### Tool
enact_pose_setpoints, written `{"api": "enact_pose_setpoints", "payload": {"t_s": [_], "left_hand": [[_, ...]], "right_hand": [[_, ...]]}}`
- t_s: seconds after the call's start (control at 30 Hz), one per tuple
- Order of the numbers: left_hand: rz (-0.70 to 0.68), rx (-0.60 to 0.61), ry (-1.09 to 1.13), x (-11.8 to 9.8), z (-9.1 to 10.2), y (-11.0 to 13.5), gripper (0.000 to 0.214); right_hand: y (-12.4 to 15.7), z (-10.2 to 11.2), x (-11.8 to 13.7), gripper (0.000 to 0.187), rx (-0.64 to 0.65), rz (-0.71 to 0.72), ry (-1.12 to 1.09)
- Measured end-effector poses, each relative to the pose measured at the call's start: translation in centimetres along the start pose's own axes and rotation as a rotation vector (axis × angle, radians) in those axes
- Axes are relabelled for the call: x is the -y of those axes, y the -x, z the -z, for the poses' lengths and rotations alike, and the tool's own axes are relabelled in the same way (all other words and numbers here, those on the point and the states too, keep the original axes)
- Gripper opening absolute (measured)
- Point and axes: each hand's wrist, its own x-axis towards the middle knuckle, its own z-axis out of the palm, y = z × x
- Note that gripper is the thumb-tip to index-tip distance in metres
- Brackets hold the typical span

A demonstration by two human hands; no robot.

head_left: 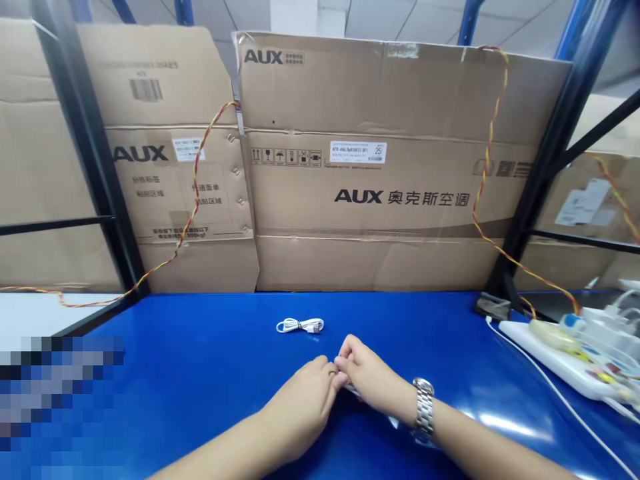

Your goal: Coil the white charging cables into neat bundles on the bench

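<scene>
Head view, fingers [324, 368] closed, pinching object [353, 388]

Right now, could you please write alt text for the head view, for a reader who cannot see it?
The person's left hand and right hand meet over a blue table, mostly hiding a small object. Beyond them lies a bundled white cable, with AUX-printed cardboard behind.

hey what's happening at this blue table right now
The person's left hand and right hand meet over the blue tabletop, working at a small item that they mostly hide, so I can't tell what it is. Beyond them lies a coiled, tied white cable, untouched. A power strip sits off to the right.
</scene>
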Motion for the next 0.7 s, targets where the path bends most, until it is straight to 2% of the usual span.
{"api": "enact_pose_setpoints", "payload": {"t_s": [0.13,0.3,0.4,0.5,0.6,0.7], "left_hand": [[0.046,0.004,0.148,0.3,0.7,-0.2,0.044],[0.159,-0.065,0.363,1.0,0.3,-1.1,0.041],[0.257,0.016,0.683,1.6,-0.4,-1.6,0.037],[0.335,0.092,0.971,2.0,-1.0,-2.0,0.037],[0.361,0.128,1.087,2.2,-1.3,-2.1,0.043],[0.41,0.161,1.195,2.0,-0.9,-1.9,0.043]], "right_hand": [[0.1,-0.1,-0.1,0.009,-0.061,0.076,0.061],[0.6,-0.3,0.1,0.01,-0.121,0.171,0.1],[0.6,-0.3,-0.1,0.01,-0.144,0.225,0.098],[0.5,-0.3,-0.4,0.008,-0.111,0.227,0.086],[0.3,-0.2,-0.5,0.01,-0.16,0.26,0.154],[0.4,-0.2,-0.3,0.012,-0.258,0.375,0.253]]}}
